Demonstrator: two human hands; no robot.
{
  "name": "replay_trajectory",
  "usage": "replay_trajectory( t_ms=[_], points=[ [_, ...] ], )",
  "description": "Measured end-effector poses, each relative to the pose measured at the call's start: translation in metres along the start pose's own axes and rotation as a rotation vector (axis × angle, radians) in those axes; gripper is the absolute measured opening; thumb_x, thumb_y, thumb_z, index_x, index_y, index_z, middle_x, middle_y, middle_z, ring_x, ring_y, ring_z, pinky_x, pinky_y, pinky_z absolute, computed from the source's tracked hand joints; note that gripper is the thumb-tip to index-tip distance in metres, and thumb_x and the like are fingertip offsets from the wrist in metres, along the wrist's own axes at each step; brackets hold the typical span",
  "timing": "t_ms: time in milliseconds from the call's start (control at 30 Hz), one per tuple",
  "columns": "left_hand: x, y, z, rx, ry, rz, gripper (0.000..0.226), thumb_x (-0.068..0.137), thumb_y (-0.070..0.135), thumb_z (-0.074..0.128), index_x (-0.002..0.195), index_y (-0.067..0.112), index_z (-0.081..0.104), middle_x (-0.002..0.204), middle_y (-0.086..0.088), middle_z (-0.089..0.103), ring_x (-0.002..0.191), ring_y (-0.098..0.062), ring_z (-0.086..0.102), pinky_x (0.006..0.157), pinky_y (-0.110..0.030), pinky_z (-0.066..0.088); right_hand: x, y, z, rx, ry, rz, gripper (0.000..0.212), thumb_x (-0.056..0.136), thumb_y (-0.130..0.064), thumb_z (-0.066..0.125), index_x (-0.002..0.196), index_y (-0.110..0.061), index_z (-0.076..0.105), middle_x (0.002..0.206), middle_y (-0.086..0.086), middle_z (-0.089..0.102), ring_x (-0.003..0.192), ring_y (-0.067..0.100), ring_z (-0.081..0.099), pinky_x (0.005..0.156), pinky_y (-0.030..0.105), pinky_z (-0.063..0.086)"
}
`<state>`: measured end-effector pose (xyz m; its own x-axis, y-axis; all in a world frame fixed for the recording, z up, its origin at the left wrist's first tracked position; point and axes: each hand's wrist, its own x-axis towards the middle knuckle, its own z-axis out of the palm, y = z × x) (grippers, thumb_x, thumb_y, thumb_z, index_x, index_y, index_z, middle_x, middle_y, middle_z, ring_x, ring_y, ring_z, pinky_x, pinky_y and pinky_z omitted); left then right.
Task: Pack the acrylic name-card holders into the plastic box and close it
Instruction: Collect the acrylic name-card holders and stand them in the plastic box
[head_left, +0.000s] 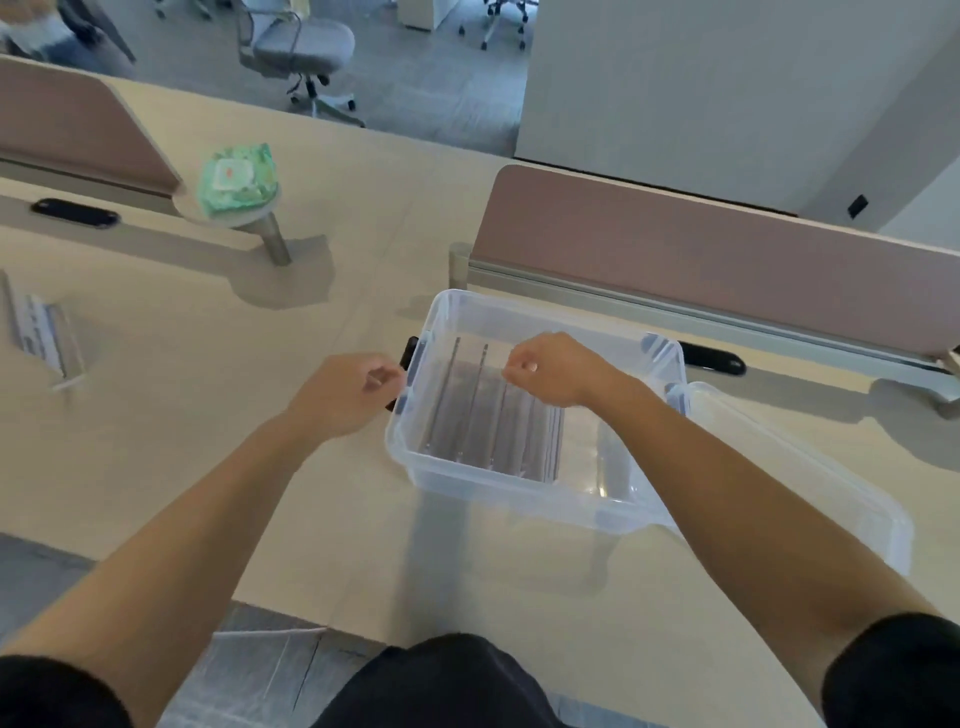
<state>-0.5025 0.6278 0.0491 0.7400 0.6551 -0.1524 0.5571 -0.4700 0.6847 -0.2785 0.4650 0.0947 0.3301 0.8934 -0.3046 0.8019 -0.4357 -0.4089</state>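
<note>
The clear plastic box (519, 312) stands open on the desk in front of me. Several acrylic name-card holders (483, 410) stand upright in a row in its left half. Its clear lid (810, 483) lies to the right, leaning on the box's right side. My left hand (343, 395) is curled at the box's left rim, fingertips pinching the edge between the black latches. My right hand (556, 369) hovers over the box, fingers pinched on the top edge of one holder. One more name-card holder (44, 332) stands on the desk at far left.
A pink divider panel (701, 260) runs right behind the box, another at the far left. A green wipes pack (236, 179) sits on a small round stand. A black cable slot (711, 358) lies behind the box. The desk's near edge is close to my body.
</note>
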Motion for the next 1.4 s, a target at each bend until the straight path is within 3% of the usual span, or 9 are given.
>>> replay_trajectory(
  t_ms=[67, 233, 333, 467, 667, 900, 1133, 1233, 1400],
  points=[
    [-0.021, -0.006, -0.010, 0.057, 0.060, -0.052, 0.005, 0.092, 0.024, 0.064, 0.093, 0.025, 0.068, 0.083, 0.016, 0.063, 0.083, -0.013, 0.063, 0.075, -0.023, 0.045, 0.009, -0.012, 0.007, 0.002, -0.020, -0.084, 0.032, 0.101, -0.033, 0.051, 0.109, -0.013, 0.074, 0.111, 0.003, 0.070, 0.101, 0.022, 0.061, 0.086, 0.029, 0.044],
    [-0.077, -0.028, -0.035, 0.107, 0.157, -0.170, 0.006, 0.092, 0.023, 0.065, 0.091, 0.030, 0.065, 0.080, 0.022, 0.062, 0.076, -0.004, 0.062, 0.063, -0.003, 0.038, 0.030, -0.052, 0.038, 0.117, -0.085, -0.225, 0.031, 0.099, -0.029, 0.051, 0.104, -0.008, 0.073, 0.105, 0.007, 0.070, 0.096, 0.023, 0.063, 0.086, 0.034, 0.049],
    [-0.113, -0.054, -0.055, 0.065, 0.243, -0.245, 0.007, 0.092, 0.027, 0.065, 0.098, 0.027, 0.069, 0.085, 0.017, 0.064, 0.081, -0.006, 0.064, 0.065, -0.012, 0.043, 0.041, -0.093, 0.055, 0.096, -0.143, -0.319, 0.024, 0.097, -0.027, 0.054, 0.104, -0.012, 0.072, 0.099, -0.002, 0.067, 0.094, 0.015, 0.058, 0.078, 0.023, 0.038],
    [-0.158, -0.098, -0.085, -0.007, 0.342, -0.347, 0.018, 0.093, 0.032, 0.063, 0.107, 0.024, 0.069, 0.093, 0.010, 0.067, 0.084, -0.003, 0.063, 0.073, -0.025, 0.050, 0.062, -0.156, 0.074, 0.037, -0.148, -0.389, 0.022, 0.095, -0.032, 0.058, 0.103, -0.018, 0.073, 0.098, -0.003, 0.066, 0.097, 0.018, 0.061, 0.080, 0.024, 0.040],
    [-0.203, -0.178, -0.124, -0.094, 0.429, -0.425, 0.021, 0.094, 0.034, 0.061, 0.111, 0.024, 0.068, 0.096, 0.011, 0.065, 0.086, -0.004, 0.061, 0.064, -0.016, 0.043, 0.085, -0.256, 0.102, -0.097, -0.222, -0.420, 0.027, 0.097, -0.033, 0.055, 0.111, -0.017, 0.072, 0.112, 0.003, 0.069, 0.106, 0.021, 0.061, 0.090, 0.030, 0.046],
    [-0.219, -0.256, -0.174, -0.203, 0.522, -0.464, 0.026, 0.093, 0.035, 0.058, 0.115, 0.024, 0.065, 0.103, 0.009, 0.066, 0.092, -0.009, 0.061, 0.075, -0.024, 0.043, 0.110, -0.350, 0.130, -0.134, -0.200, -0.371, 0.022, 0.095, -0.037, 0.058, 0.107, -0.024, 0.071, 0.099, -0.003, 0.066, 0.093, 0.017, 0.060, 0.080, 0.028, 0.044],
    [-0.197, -0.288, -0.193, -0.392, 0.754, -0.536, 0.019, 0.093, 0.029, 0.059, 0.107, 0.019, 0.069, 0.095, 0.007, 0.066, 0.086, -0.009, 0.059, 0.072, -0.022, 0.043, 0.161, -0.390, 0.153, -0.006, -0.115, -0.394, 0.016, 0.083, -0.054, 0.056, 0.074, -0.042, 0.061, 0.088, -0.015, 0.066, 0.087, 0.020, 0.067, 0.089, 0.045, 0.054],
    [-0.182, -0.296, -0.193, -0.464, 0.771, -0.583, 0.019, 0.091, 0.029, 0.060, 0.106, 0.020, 0.069, 0.094, 0.008, 0.067, 0.086, -0.009, 0.062, 0.078, -0.029, 0.050, 0.193, -0.394, 0.161, 0.062, -0.130, -0.400, 0.027, 0.070, -0.066, 0.049, 0.072, -0.043, 0.062, 0.095, -0.008, 0.070, 0.084, 0.021, 0.069, 0.088, 0.045, 0.055],
    [-0.149, -0.309, -0.194, -0.482, 0.791, -0.686, 0.018, 0.088, 0.033, 0.059, 0.103, 0.025, 0.067, 0.095, 0.005, 0.070, 0.089, -0.017, 0.067, 0.083, -0.039, 0.056, 0.255, -0.404, 0.164, 0.124, -0.195, -0.423, 0.031, 0.071, -0.065, 0.051, 0.074, -0.037, 0.064, 0.098, -0.004, 0.071, 0.082, 0.022, 0.070, 0.087, 0.042, 0.056]
  ],
)
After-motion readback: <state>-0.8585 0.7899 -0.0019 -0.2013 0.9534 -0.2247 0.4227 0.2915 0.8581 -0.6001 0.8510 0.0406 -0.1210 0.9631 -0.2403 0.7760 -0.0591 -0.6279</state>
